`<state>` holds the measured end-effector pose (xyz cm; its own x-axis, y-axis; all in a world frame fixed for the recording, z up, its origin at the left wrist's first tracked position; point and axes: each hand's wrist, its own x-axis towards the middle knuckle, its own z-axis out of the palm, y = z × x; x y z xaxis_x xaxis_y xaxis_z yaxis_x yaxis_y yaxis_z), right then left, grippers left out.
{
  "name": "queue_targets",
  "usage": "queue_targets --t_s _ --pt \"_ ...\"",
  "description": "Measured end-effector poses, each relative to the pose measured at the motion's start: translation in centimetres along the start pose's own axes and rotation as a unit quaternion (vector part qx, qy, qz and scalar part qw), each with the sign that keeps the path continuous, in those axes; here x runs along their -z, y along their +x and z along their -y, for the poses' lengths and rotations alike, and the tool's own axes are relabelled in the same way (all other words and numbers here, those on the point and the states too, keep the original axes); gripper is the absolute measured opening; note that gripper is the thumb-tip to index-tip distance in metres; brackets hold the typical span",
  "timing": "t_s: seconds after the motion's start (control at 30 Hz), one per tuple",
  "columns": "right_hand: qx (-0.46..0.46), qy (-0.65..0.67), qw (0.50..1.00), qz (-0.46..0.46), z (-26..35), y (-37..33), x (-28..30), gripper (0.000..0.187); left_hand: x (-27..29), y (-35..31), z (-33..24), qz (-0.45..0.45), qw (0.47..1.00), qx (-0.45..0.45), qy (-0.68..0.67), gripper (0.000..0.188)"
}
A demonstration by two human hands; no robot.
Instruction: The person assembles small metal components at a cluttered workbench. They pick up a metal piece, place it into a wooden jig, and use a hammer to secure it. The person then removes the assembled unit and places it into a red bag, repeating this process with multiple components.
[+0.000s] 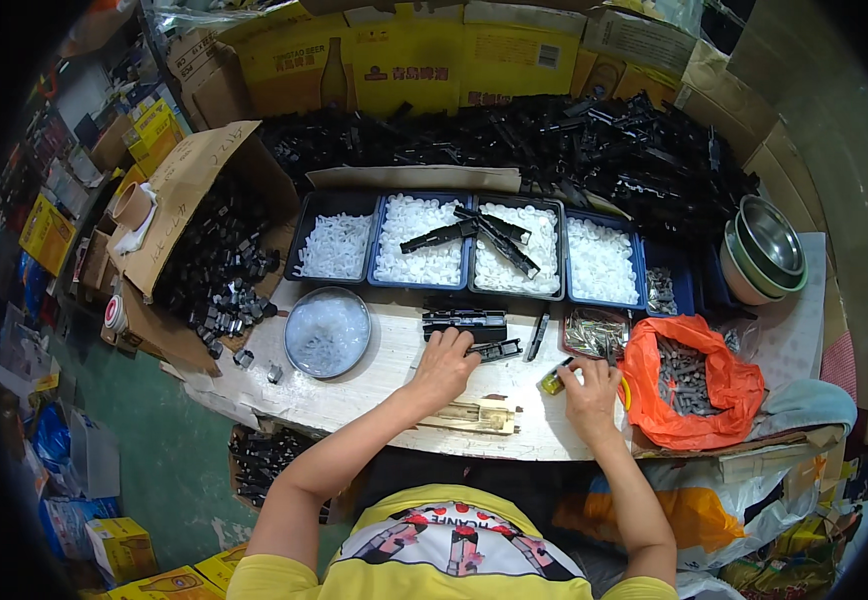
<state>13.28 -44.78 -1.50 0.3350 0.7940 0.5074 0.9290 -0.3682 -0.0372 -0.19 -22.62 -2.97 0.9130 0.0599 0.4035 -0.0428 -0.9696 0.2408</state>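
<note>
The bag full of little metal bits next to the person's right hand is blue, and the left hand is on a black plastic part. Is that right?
Not quite. In the head view the bag of small metal pieces beside the right hand is orange, not blue. The rest holds: the left hand does rest on a black plastic part on the white table.

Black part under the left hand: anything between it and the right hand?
Nothing visible. The left hand rests on the black part on the white table. The right hand holds a small yellow and black tool beside it, with only bare tabletop in the gap.
</note>
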Motion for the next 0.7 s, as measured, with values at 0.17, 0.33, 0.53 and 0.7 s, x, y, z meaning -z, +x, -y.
queue_targets --t_s 0.17,0.33,0.53,0.7 --pt "0.018 0.03 0.999 0.01 0.7 4.8 0.1 0.027 0.3 -0.7 0.3 0.003 1.0 0.023 0.005 0.017" --pt "0.064 -0.015 0.989 0.133 0.1 6.8 -1.8 0.02 1.2 -1.3 1.0 0.027 0.999 0.035 0.017 0.017" --pt "0.112 0.063 0.987 0.097 3.4 5.6 -2.5 0.017 4.5 -3.2 1.9 -0.062 0.991 0.107 -0.05 0.017" --pt "-0.04 0.272 0.961 0.009 6.5 7.5 -3.1 0.024 7.0 -4.4 0.9 -0.182 0.919 0.239 -0.257 0.015"
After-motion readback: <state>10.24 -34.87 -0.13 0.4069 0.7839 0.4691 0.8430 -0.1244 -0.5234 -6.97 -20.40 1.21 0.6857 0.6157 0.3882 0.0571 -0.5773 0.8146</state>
